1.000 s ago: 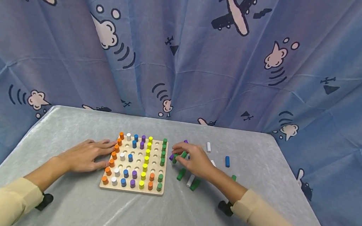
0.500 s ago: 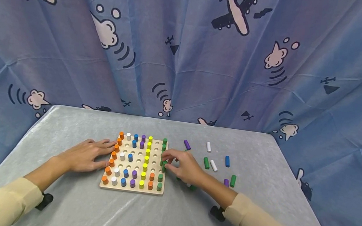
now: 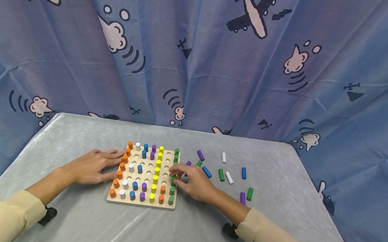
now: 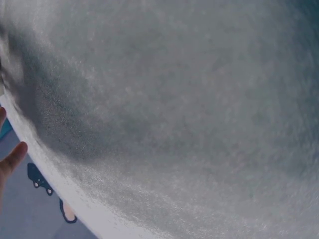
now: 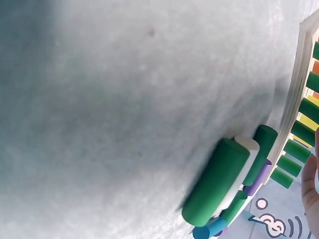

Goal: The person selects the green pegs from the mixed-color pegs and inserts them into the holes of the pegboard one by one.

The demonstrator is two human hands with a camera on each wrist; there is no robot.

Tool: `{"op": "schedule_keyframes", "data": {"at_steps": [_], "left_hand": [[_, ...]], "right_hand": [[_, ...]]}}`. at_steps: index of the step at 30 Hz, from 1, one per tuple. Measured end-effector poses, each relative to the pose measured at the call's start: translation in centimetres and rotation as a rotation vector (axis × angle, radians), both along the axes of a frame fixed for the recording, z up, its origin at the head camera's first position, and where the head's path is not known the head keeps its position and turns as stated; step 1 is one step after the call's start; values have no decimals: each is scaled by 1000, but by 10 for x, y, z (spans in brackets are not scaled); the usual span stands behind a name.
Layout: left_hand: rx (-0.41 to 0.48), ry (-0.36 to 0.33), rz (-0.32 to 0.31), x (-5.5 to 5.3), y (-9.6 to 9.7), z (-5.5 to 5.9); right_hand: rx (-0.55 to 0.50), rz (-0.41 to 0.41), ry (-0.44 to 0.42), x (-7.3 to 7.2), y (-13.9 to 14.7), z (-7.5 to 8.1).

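Note:
My left hand (image 3: 96, 166) lies with extended fingers against the left edge of a wooden peg board (image 3: 136, 202). At the left wrist view's edge, only fingers (image 4: 13, 158) show. My right hand (image 3: 194, 181) is over the board's right edge, thumb and fingers about a green peg (image 3: 173, 180) standing in the right-hand column. Green pegs (image 5: 309, 109) fill that column in the right wrist view. A yellow peg (image 3: 155, 179) stands in a full yellow column, and an orange peg (image 3: 122, 166) in a full column at far left. White, blue and purple columns have gaps.
Loose pegs lie right of the board: a blue peg (image 3: 206, 171), a white peg (image 3: 229, 177), a purple peg (image 3: 201, 155), a green peg (image 3: 249, 194) and several others. Close under the right wrist lies another green peg (image 5: 215, 183). A patterned curtain (image 3: 198, 60) hangs behind the grey-covered table (image 3: 80, 218).
My right hand has carried a green peg left from the loose pile to the board's right column, where it now stands in a hole. The left hand has stayed still.

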State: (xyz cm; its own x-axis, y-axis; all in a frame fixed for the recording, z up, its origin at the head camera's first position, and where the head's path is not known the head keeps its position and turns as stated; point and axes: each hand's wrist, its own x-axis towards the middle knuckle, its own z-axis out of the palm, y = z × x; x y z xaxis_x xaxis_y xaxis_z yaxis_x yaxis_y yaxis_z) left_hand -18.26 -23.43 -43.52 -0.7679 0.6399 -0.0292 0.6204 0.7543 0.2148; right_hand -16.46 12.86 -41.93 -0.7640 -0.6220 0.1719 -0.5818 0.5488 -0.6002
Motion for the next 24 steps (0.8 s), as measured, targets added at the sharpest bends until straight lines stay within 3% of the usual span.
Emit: {"op": "schedule_keyframes", "data": {"at_steps": [14,24], "left_hand": [[-1,6,-11,0,0,2],[8,13,-14,0,0,2]], "right_hand": [[31,3,-11,1,0,-3],[-44,-11,-24,-8,23,17]]}}
